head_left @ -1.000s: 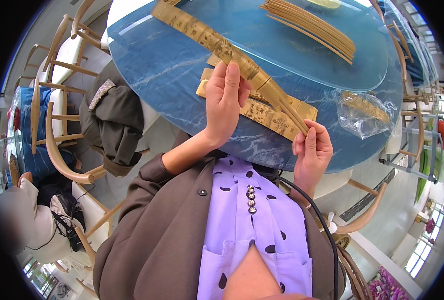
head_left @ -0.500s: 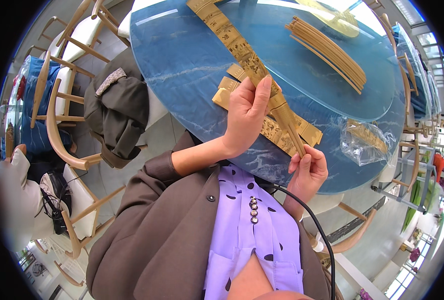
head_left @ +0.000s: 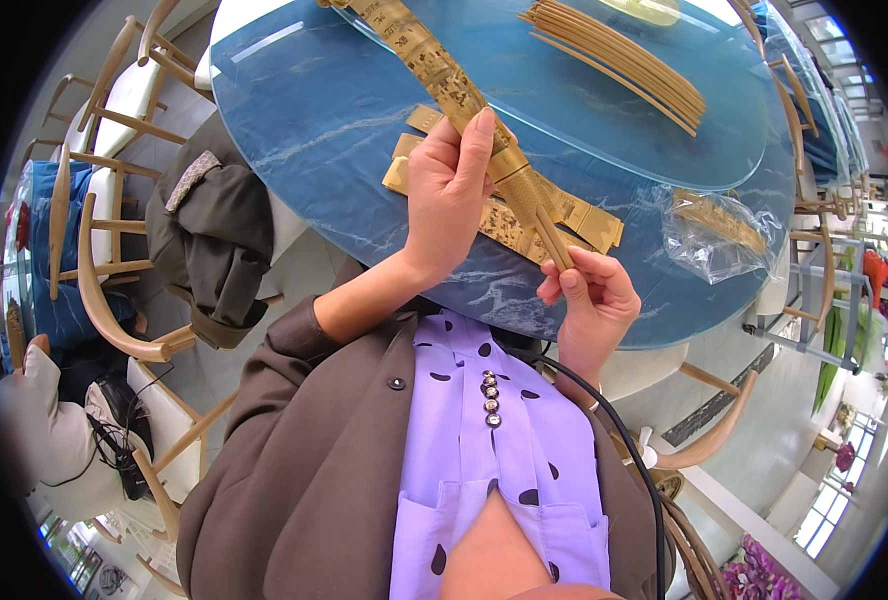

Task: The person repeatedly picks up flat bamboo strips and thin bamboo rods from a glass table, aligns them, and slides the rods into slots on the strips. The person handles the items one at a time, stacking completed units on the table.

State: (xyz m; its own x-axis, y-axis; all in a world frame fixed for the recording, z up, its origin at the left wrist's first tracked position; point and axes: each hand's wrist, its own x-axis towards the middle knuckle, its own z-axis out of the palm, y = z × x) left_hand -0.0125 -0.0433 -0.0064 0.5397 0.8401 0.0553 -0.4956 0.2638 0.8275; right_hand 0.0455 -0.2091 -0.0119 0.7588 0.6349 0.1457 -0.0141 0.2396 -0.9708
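Observation:
My left hand (head_left: 449,200) is closed in a pinch around a long gold patterned paper sleeve (head_left: 429,70), which slants from the far left down toward me. Light wooden chopsticks (head_left: 554,240) stick out of the sleeve's near end. At their tips, the thumb and fingers of my right hand (head_left: 602,295) are pinched on them. Below the held sleeve, several flat gold sleeves (head_left: 592,222) lie on the table near its front edge, partly covered by my left hand. The sleeve's far end runs to the top edge of the picture.
On the round glass turntable (head_left: 654,150) lies a bundle of bare wooden chopsticks (head_left: 619,65). A clear plastic bag (head_left: 709,240) with gold sleeves sits on the blue table (head_left: 304,120) at right. Wooden chairs (head_left: 114,310) stand to the left, one draped with a dark coat (head_left: 219,230).
The table and hands have shifted up and left in the picture. Both hands keep the same grip, and the chopsticks stick out about as far as before.

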